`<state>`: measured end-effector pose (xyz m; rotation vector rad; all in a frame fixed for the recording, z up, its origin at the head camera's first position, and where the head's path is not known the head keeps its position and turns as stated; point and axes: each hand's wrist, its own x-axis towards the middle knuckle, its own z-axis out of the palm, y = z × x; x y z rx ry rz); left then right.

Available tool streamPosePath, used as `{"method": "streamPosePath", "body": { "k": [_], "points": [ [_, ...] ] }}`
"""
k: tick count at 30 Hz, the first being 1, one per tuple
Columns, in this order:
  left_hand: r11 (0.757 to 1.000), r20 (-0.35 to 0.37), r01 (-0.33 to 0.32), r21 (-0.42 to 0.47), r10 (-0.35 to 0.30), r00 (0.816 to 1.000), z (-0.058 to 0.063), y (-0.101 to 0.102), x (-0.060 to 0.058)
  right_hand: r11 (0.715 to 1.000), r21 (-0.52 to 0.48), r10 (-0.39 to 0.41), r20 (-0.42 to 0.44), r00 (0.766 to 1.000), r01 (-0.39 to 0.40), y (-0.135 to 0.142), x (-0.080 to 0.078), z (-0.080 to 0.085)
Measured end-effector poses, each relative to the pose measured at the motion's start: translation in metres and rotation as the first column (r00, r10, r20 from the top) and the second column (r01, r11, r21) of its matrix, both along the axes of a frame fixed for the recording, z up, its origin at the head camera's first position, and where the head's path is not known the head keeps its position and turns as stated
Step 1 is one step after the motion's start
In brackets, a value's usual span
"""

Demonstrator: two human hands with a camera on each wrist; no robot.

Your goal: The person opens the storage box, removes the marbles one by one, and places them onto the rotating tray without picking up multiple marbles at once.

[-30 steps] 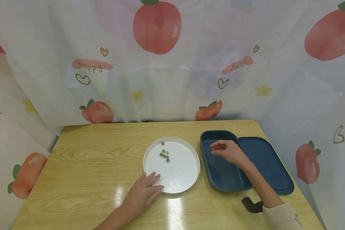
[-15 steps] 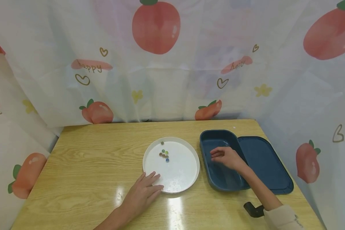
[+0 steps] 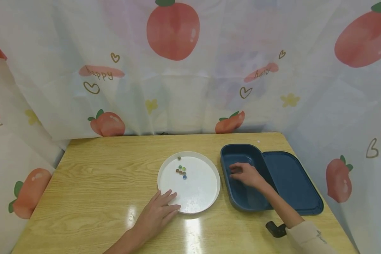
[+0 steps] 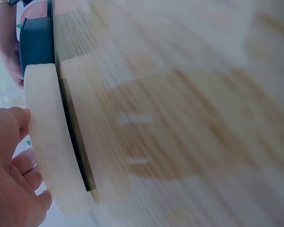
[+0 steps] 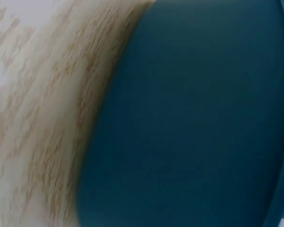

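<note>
Fingers spread, my left hand (image 3: pixel 158 213) rests on the near left rim of a round white plate (image 3: pixel 200 197). The left wrist view has its fingertips against the plate's side wall (image 4: pixel 45 118). Several small glass marbles (image 3: pixel 181 172) lie on the plate's left half: brown, green, yellow-green and blue, one apart near the far rim. My right hand (image 3: pixel 246 174) is inside the deep dark blue box (image 3: pixel 254 201), loosely bent, a gap showing between thumb and fingers. The right wrist view holds mostly the box's outer wall (image 5: pixel 189 118); the right hand is hidden there.
A flat dark blue lid (image 3: pixel 296 185) lies to the right of the box, partly under its edge. A black bent piece (image 3: pixel 275 229) sits beside the right wrist. The wooden table (image 3: pixel 98 183) ends at a printed curtain (image 3: pixel 190 95) behind.
My right hand has gone lower in the box and slightly left; its fingers are more bent and the thumb has parted from them. Left hand, plate and marbles stay as they were.
</note>
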<state>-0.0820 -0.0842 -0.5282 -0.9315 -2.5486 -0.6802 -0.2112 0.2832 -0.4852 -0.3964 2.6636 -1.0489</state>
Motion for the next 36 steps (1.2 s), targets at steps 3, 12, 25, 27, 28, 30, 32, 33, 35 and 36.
{"method": "streamPosePath", "body": {
  "k": [3,12,25,27,28,30,32,33,35,36],
  "points": [
    [1.0,0.0,0.002,-0.005,-0.002,1.0,-0.001,0.0,0.0,1.0,0.021,-0.011,-0.006,1.0,0.011,-0.001,-0.002,-0.004],
    [1.0,0.002,-0.001,-0.011,0.001,1.0,-0.001,-0.001,0.001,0.997,0.072,-0.022,-0.044,0.999,0.025,-0.011,-0.003,-0.005],
    [1.0,-0.022,-0.001,-0.012,0.001,1.0,-0.001,0.0,0.0,0.988,0.143,-0.034,-0.138,0.99,0.054,-0.019,-0.008,-0.011],
    [1.0,-0.026,0.0,-0.012,0.0,1.0,0.0,0.0,0.0,0.987,0.15,-0.032,-0.151,0.988,0.055,-0.02,-0.008,-0.011],
    [1.0,-0.028,0.001,-0.013,-0.001,1.0,-0.001,0.0,0.0,0.987,0.153,-0.036,-0.154,0.987,0.059,-0.021,-0.008,-0.011],
    [1.0,-0.03,0.004,-0.008,-0.005,1.0,-0.001,0.0,0.0,0.985,0.159,-0.034,-0.161,0.986,0.06,-0.022,-0.009,-0.011],
    [1.0,-0.03,0.007,-0.002,-0.007,1.0,0.0,0.0,0.0,0.985,0.16,-0.043,-0.157,0.987,0.068,-0.022,-0.009,-0.012],
    [1.0,-0.031,0.009,0.002,-0.009,0.999,0.0,0.0,0.0,0.984,0.16,-0.048,-0.154,0.987,0.073,-0.022,-0.009,-0.012],
    [1.0,-0.031,0.011,0.005,-0.011,0.999,0.0,-0.001,-0.001,0.984,0.159,-0.054,-0.153,0.987,0.078,-0.022,-0.01,-0.012],
    [1.0,-0.03,0.011,0.005,-0.011,1.0,0.0,0.0,-0.001,0.984,0.158,-0.061,-0.15,0.987,0.085,-0.022,-0.01,-0.013]
  ]
}}
